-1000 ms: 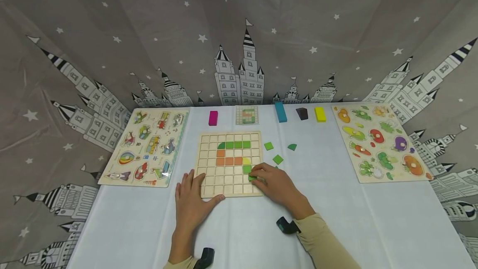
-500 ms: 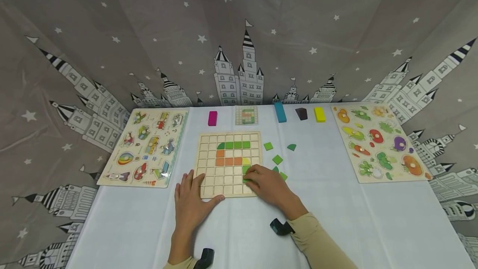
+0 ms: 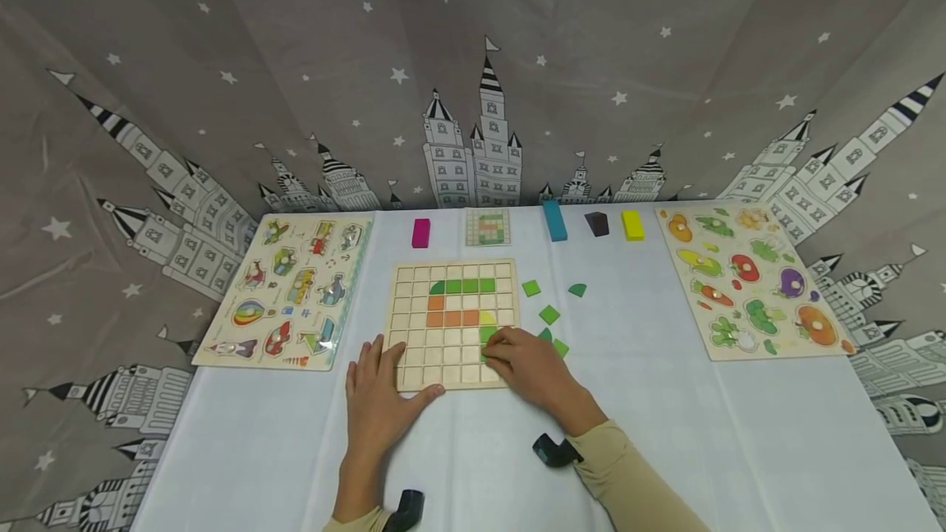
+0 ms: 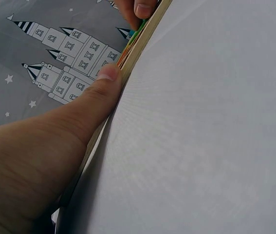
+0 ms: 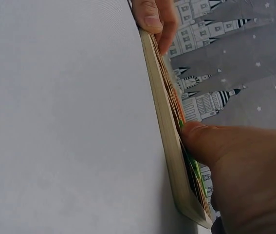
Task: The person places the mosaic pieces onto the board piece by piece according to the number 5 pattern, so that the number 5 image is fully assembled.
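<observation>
Well, a wooden board [image 3: 451, 338] steadied, a green tile [image 5: 180, 124] pinched

The board lies between the hands, stiff, probably light enough to slide; its rim suits steadying. The left hand [image 3: 386, 397] rests, fingers spread, on its nearest corner. The right hand [image 3: 538, 368] pinches the tile at the board's surface; it looks light, hard, perhaps slick, best taken by its edges.

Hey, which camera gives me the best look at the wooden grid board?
The head view: it shows the wooden grid board from above, nearly whole. Both wrist views catch it almost edge-on, showing its side and just a foreshortened sliver of its top.
</observation>
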The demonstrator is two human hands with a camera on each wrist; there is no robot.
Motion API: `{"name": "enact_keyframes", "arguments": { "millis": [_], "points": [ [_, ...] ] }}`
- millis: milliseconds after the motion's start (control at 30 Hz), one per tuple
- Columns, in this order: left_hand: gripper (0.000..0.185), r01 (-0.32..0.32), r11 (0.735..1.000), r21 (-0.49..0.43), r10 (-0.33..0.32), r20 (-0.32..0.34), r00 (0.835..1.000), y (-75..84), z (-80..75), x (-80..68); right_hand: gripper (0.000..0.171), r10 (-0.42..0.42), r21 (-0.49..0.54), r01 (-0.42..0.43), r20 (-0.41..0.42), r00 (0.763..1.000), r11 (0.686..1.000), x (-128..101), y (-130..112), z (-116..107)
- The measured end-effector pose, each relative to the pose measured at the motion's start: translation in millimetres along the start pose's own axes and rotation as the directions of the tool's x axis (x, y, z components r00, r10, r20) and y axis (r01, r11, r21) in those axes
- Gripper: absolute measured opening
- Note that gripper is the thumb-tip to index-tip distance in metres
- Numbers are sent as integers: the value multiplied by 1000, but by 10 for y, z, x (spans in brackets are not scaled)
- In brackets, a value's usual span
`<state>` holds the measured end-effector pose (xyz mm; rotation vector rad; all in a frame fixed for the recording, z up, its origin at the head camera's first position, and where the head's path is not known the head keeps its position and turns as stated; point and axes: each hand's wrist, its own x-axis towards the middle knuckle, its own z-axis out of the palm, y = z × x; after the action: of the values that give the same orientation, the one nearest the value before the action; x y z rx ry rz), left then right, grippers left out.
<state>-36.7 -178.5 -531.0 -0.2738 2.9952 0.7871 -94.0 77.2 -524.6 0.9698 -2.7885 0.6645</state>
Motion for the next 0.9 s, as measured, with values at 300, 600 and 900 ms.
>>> {"name": "enact_keyframes", "arguments": {
  "millis": [300,600,900],
  "points": [
    [100,-2,1000,1,2,-5,1000,-3,15,10,18,21,-35,-22,-19,1000,999,-39,19,-3],
    [100,-9,1000,-13,9,-10,1000,-4,20,8,14,34,-9,-34,-46,998,999,-90,50,-30],
    [101,-6,1000,-16,6,-8,1000,-5,2,-3,16,157,29,-155,-83,984,987,-176,298,-183]
  ]
}}
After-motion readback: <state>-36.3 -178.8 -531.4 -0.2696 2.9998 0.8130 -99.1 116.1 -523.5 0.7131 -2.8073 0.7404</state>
